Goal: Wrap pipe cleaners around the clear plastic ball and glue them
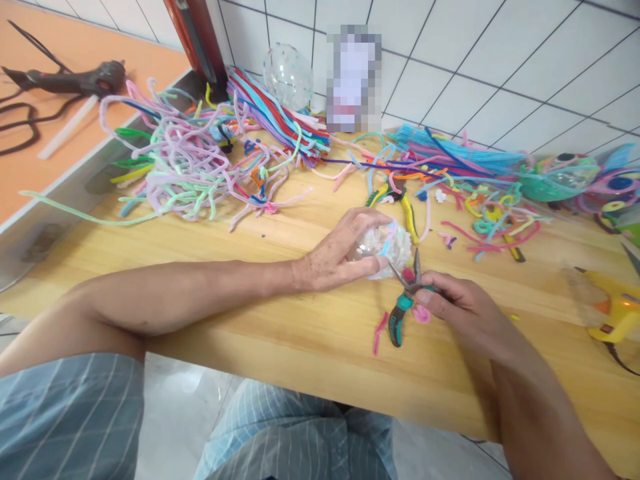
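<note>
My left hand (340, 253) is wrapped round the far and near sides of a clear ball (373, 245) with whitish, frilly bits and a light blue strip on it. Needle-nose pliers (399, 320) with green and black handles are in my right hand (455, 293), held by one handle. Their jaws are spread apart close to the ball. A small dark pink piece (409, 275) shows between the jaws; whether they touch it I cannot tell. Just below lies a pink coil (421, 313), and left of the pliers a short pink pipe cleaner (380, 333).
Tangled lilac and green pipe cleaners (185, 153) lie at the back left, with bundled ones (280, 117) behind. Yellow-and-black pliers (409, 213) lie beyond the ball. A yellow glue gun (613, 310) is at right, a black one (75, 79) on the orange surface at left.
</note>
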`<state>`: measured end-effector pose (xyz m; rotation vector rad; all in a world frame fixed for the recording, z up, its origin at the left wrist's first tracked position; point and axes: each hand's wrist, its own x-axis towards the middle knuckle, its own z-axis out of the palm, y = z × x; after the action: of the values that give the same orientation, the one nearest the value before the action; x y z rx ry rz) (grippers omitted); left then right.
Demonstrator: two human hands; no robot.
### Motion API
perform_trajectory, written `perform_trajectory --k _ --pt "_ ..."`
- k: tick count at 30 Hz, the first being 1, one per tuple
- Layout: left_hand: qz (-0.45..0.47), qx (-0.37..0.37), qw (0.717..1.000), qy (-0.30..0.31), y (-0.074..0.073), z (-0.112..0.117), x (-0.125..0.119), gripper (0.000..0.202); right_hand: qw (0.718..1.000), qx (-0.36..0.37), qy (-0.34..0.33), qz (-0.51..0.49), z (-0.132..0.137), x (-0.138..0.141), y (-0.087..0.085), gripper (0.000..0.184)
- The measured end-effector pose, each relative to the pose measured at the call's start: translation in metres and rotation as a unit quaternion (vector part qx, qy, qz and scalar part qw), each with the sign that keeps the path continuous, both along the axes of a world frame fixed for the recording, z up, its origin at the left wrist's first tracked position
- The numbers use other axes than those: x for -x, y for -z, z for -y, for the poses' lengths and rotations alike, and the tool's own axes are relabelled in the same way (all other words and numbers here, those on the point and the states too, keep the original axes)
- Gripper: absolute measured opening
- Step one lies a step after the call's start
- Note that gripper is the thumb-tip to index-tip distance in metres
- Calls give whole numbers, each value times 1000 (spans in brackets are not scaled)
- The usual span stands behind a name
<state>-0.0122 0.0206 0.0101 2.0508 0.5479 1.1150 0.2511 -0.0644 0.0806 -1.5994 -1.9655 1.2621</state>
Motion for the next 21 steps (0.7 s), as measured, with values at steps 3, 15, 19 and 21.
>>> perform_trajectory --k 3,15,19,21 --pt "5 -8 1000 4 0 1 0 57 1000 -1 -6 9 0 -4 -3 45" --pt "0 -10 1000 2 -4 4 3 55 974 -34 151 164 2 -68 -44 71" --pt "-19 -14 1000 2 -3 4 6 55 939 -16 288 190 14 -104 -48 74" --pt "-23 -21 1000 0 -3 3 6 54 934 -9 308 182 19 -117 -41 67"
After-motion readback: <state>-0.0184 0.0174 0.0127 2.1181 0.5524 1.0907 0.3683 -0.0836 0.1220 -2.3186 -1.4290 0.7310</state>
